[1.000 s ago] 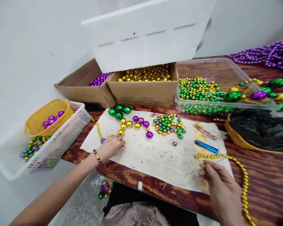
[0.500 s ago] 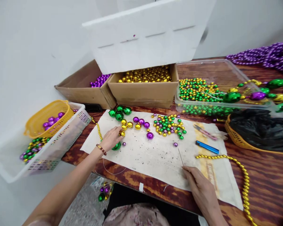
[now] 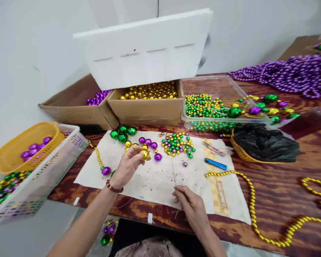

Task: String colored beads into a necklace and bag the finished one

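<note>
My left hand (image 3: pixel 127 166) pinches a large gold bead (image 3: pixel 144 154) above the white cloth (image 3: pixel 149 185). In my right hand (image 3: pixel 189 203) a long thin needle (image 3: pixel 174 173) is gripped by its lower end, pointing up and away. Large purple beads (image 3: pixel 148 142) and green beads (image 3: pixel 123 138) lie beyond my left hand, with more gold ones partly hidden behind it. A pile of small mixed beads (image 3: pixel 176 144) sits further right on the cloth. A strand of gold beads (image 3: pixel 98 156) ends in a purple bead (image 3: pixel 106 171) left of my left wrist.
Cardboard boxes of purple beads (image 3: pixel 98 97) and gold beads (image 3: pixel 152 91) stand at the back. A clear tray (image 3: pixel 186 117), a basket with a black bag (image 3: pixel 264 142) and a long gold bead string (image 3: pixel 253 200) are right. A blue cutter (image 3: pixel 215 164) lies on the cloth; a white basket (image 3: pixel 45 178) stands left.
My left hand has lifted the gold bead off the cloth and brought it rightward over it. My right hand with the needle has come closer to the left hand. The view has turned right.
</note>
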`<state>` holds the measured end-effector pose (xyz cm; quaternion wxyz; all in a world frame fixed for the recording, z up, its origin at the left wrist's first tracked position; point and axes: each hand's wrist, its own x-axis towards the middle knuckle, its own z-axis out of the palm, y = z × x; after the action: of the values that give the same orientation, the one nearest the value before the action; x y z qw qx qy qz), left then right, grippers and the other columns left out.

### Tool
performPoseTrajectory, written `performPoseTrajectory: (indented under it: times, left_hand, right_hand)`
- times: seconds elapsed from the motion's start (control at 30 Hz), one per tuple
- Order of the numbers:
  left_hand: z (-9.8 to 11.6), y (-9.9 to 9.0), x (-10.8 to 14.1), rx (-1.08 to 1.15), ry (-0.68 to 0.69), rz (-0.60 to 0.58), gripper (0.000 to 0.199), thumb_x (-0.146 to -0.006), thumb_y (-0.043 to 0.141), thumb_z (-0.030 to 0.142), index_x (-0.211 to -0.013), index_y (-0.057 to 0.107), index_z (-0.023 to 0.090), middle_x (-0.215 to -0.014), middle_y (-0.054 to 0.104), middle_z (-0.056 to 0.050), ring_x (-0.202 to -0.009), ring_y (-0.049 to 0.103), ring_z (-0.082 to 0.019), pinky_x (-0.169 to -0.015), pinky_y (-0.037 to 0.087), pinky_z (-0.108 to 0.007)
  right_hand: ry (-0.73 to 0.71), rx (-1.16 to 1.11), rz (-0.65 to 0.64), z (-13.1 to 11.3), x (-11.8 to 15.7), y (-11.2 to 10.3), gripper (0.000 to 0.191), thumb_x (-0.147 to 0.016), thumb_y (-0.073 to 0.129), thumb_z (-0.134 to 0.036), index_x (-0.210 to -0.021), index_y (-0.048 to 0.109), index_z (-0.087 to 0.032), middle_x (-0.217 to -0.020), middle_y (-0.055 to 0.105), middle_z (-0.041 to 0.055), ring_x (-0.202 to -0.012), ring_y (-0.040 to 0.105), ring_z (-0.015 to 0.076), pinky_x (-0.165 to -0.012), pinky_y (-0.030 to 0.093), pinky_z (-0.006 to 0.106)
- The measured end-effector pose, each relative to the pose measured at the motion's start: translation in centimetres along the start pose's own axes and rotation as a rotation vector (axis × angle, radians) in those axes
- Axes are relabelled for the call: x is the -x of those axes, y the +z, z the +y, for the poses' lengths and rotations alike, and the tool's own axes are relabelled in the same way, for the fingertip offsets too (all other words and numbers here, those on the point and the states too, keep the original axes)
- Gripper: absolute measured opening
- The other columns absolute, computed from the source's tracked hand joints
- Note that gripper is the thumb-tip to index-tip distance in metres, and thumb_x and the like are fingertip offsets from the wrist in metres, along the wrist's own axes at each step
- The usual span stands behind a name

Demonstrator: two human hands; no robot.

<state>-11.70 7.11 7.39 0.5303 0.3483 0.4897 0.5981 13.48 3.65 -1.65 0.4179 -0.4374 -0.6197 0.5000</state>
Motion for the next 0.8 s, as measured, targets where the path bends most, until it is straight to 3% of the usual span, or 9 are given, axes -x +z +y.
performPoseTrajectory:
  times: [0.1,0.2,0.27,0.37,0.57,0.8]
  left_hand:
    - [-0.6,2.5,0.2,0.087,-0.019,-0.006,0.026,-0.078,0.077,0.031,-0.099,0.073,0.017,-0.098,0.069,-0.007,-0.080,0.063,-0.014,-0.065,0.045,-0.022]
    - [-1.2,3.6,0.1,0.124,-0.076,-0.031,0.032,-0.081,0.075,0.035,-0.107,0.073,0.018,-0.095,0.069,-0.007,-0.079,0.061,-0.014,-0.065,0.046,-0.022]
    - [-1.7,3.7,0.1,0.092,-0.051,-0.023,0.034,-0.080,0.076,0.036,-0.109,0.073,0.019,-0.092,0.069,-0.006,-0.077,0.059,-0.013,-0.065,0.045,-0.022]
    - [-2.2,3.5,0.2,-0.070,0.112,0.059,0.030,-0.078,0.079,0.033,-0.105,0.076,0.020,-0.091,0.069,-0.005,-0.076,0.057,-0.013,-0.065,0.045,-0.021]
    - [-2.1,3.3,1.0,-0.297,0.315,0.093,0.022,-0.075,0.081,0.028,-0.096,0.080,0.026,-0.101,0.069,-0.004,-0.094,0.060,-0.019,-0.083,0.050,-0.026]
    - [-1.3,2.9,0.8,-0.269,0.302,0.088,0.022,-0.076,0.080,0.030,-0.097,0.080,0.026,-0.102,0.069,-0.005,-0.090,0.061,-0.019,-0.076,0.053,-0.025]
  right_hand:
    - [-0.026,0.002,-0.025,-0.3,0.3,1.2,0.029,-0.097,0.054,-0.043,-0.097,0.069,-0.019,-0.075,0.073,0.0046,-0.058,0.070,0.0168,-0.060,0.058,0.025]
    - [-0.048,0.018,-0.034,-0.1,0.6,1.6,0.028,-0.098,0.051,-0.041,-0.097,0.069,-0.020,-0.076,0.073,0.0044,-0.059,0.070,0.0162,-0.059,0.057,0.024]
    - [-0.073,0.037,-0.047,0.1,0.8,1.6,0.026,-0.099,0.050,-0.038,-0.097,0.068,-0.020,-0.074,0.072,0.0035,-0.057,0.068,0.0157,-0.059,0.056,0.024]
    - [-0.080,0.067,-0.055,0.6,1.0,1.7,0.023,-0.099,0.048,-0.034,-0.098,0.067,-0.021,-0.072,0.070,0.0020,-0.056,0.067,0.0154,-0.059,0.055,0.025]
    - [-0.064,0.096,-0.090,1.0,1.3,2.0,0.017,-0.099,0.047,-0.027,-0.098,0.064,-0.022,-0.075,0.071,0.0009,-0.058,0.067,0.0147,-0.061,0.053,0.023]
    - [-0.093,0.110,-0.112,0.5,1.1,2.9,0.017,-0.099,0.046,-0.024,-0.096,0.062,-0.021,-0.074,0.071,0.0015,-0.060,0.068,0.0152,-0.062,0.053,0.023]
